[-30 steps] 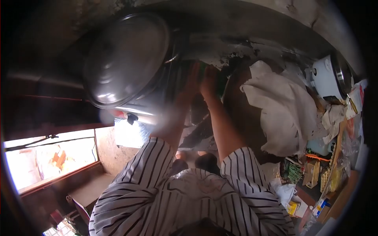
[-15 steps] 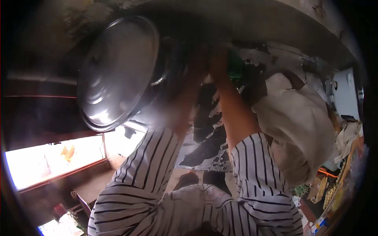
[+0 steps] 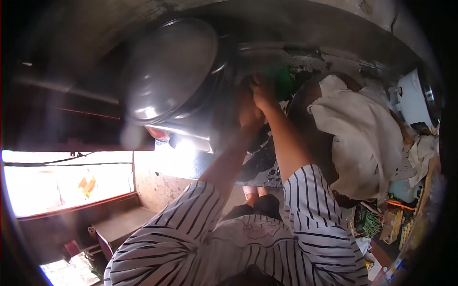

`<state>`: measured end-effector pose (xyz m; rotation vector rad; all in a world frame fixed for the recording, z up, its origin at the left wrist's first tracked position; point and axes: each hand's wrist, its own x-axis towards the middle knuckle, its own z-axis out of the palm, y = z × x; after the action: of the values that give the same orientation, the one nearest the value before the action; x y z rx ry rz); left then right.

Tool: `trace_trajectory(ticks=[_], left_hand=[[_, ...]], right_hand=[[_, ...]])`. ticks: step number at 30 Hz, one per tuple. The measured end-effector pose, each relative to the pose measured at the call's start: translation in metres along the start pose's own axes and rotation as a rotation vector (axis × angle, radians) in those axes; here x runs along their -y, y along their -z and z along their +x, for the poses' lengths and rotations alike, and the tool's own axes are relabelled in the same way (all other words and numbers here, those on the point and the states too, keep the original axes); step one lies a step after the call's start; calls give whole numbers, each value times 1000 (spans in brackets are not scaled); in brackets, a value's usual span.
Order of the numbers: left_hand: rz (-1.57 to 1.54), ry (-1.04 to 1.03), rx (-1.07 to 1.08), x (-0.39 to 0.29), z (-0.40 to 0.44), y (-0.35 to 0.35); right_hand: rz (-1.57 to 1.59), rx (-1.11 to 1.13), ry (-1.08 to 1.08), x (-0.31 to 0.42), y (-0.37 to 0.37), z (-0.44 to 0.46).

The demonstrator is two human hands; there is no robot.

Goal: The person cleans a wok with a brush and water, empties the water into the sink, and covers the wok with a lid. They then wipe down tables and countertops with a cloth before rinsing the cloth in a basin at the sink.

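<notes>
My hands meet over the dark, worn worktop, just right of a large metal pot. My left hand (image 3: pixel 249 106) is dim and partly behind the other; how its fingers lie does not show. My right hand (image 3: pixel 263 91) has bent, closed fingers and presses against the left; anything between them is hidden. Right behind the right hand is a green object (image 3: pixel 285 82), its kind unclear in the shadow. The round metal lid (image 3: pixel 174 69), hazy and shiny, lies on the pot to the left.
A beige cloth (image 3: pixel 365 136) drapes over a dark rounded thing at right. Beyond it stands a white appliance or container (image 3: pixel 411 97). Green stalks (image 3: pixel 369 223) and packets lie low at right. A bright window (image 3: pixel 71 183) and a brown ledge (image 3: pixel 121 217) are at left.
The lidded pot appears farther right and more upright in view as the camera shifts. My hands have come nearer and lie closer together, showing more plainly. Feet now show below.
</notes>
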<state>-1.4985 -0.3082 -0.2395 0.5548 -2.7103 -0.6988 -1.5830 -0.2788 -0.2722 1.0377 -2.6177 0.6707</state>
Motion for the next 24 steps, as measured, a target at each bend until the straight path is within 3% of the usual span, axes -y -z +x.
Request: trace_trajectory(ticks=[7, 10, 11, 12, 13, 15, 16, 18, 19, 24], left_hand=[[172, 20, 105, 13, -108, 36], [260, -31, 84, 27, -148, 49], [254, -100, 184, 40, -159, 45], [247, -165, 282, 50, -171, 44], [92, -246, 189, 51, -176, 67], [208, -269, 16, 53, -185, 134], [0, -153, -145, 69, -174, 156], [180, 155, -512, 132, -159, 163], [227, 180, -650, 138, -139, 204], [45, 639, -488, 253, -72, 227]], right_hand=[[103, 187, 102, 45, 36, -86], [148, 289, 202, 59, 55, -117], [139, 295, 222, 60, 61, -119], [243, 410, 177, 61, 68, -123], [347, 534, 129, 61, 70, -127], [534, 303, -89, 69, 75, -115], [648, 218, -210, 78, 88, -99], [851, 162, -385, 90, 87, -74], [811, 183, -410, 100, 88, -63], [775, 110, -539, 131, 33, -40]])
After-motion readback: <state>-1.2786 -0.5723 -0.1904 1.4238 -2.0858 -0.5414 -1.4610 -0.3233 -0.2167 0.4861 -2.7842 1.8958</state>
